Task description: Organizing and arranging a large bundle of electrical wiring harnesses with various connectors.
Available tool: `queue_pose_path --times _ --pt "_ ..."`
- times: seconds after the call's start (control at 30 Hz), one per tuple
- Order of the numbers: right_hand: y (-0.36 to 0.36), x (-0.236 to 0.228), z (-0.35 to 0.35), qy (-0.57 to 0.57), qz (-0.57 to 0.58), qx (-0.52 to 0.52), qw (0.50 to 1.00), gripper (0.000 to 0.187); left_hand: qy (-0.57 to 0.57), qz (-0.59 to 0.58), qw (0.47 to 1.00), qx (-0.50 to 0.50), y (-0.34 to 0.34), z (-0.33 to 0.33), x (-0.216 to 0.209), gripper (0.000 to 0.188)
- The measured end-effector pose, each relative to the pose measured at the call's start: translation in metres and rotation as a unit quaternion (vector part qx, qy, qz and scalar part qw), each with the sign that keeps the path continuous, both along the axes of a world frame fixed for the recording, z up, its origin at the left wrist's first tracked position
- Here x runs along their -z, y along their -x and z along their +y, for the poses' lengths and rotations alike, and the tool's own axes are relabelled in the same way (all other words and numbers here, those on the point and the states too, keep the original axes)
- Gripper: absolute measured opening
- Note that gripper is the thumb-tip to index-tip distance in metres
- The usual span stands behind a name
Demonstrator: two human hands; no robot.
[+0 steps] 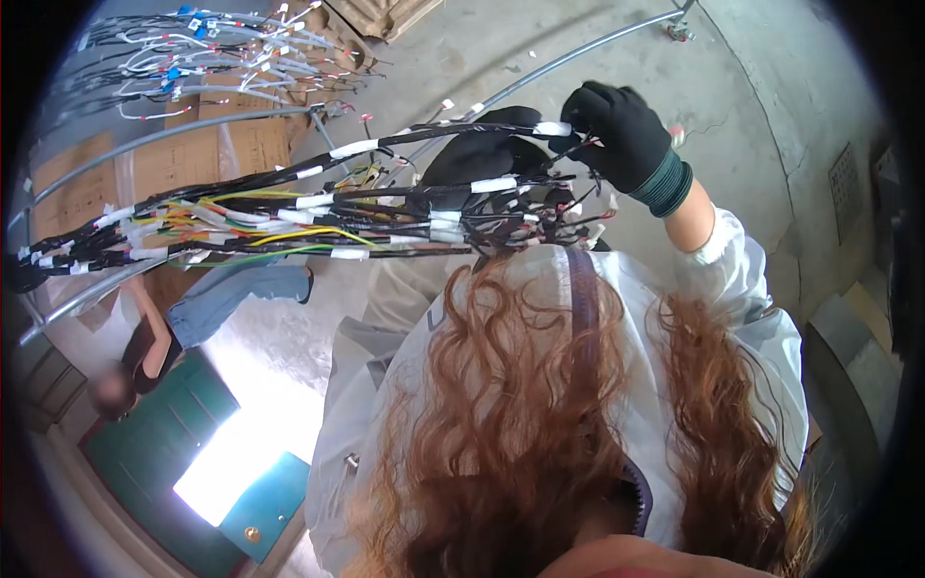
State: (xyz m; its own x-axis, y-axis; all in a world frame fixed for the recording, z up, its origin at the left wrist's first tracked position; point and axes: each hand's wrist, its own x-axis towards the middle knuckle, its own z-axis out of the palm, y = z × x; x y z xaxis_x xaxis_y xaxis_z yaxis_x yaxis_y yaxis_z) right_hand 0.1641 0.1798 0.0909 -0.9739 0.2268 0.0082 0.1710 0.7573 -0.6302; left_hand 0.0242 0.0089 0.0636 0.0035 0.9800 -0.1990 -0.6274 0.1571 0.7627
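Observation:
A long bundle of black wire harnesses [405, 197] with white tape labels and yellow, green and white wires stretches across in front of me. My right hand [612, 130], in a black glove with a green cuff, is at the right end of the uppermost harness. Its fingers are curled around that harness end, just past a white label [552, 128]. Below it, loose wire ends with small red and white tips [583, 217] fan out. I cannot make out my left hand; the bundle and my jacket cover that area. Dark shapes [487, 154], perhaps shoes, show behind the harnesses.
Metal rails [568, 60] run past the bundle. More grey and white harnesses [212, 58] hang at the far left, above cardboard [173, 173]. Another person [154, 337] stands at the left, near a green door [164, 443]. My long hair [511, 385] hangs in front.

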Motion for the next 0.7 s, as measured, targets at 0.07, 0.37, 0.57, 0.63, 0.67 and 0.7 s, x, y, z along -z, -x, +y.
queue_pose_path --times 0.07,0.37,0.57,0.63,0.67,0.7 --pt "0.004 0.003 -0.004 -0.101 0.119 0.040 0.987 0.032 -0.115 0.055 0.991 -0.047 0.003 0.009 0.013 0.040" --pt "-0.072 0.066 -0.084 -0.180 0.157 -0.112 0.965 0.028 -0.125 -0.030 0.974 -0.188 -0.003 0.036 0.015 0.040" --pt "-0.082 0.010 0.008 0.301 0.188 0.117 0.927 0.025 -0.184 -0.075 0.968 -0.153 -0.004 0.038 0.008 0.038" --pt "-0.080 0.024 0.012 0.406 0.056 0.201 0.889 0.027 -0.198 -0.077 0.968 -0.136 -0.009 0.045 0.002 0.037" --pt "-0.077 0.029 0.004 0.462 0.082 0.151 0.870 0.041 -0.210 -0.073 0.966 -0.133 -0.010 0.046 0.000 0.037" --pt "-0.077 0.029 -0.001 0.534 0.054 0.151 0.830 0.041 -0.211 -0.073 0.966 -0.130 -0.011 0.047 -0.002 0.037"
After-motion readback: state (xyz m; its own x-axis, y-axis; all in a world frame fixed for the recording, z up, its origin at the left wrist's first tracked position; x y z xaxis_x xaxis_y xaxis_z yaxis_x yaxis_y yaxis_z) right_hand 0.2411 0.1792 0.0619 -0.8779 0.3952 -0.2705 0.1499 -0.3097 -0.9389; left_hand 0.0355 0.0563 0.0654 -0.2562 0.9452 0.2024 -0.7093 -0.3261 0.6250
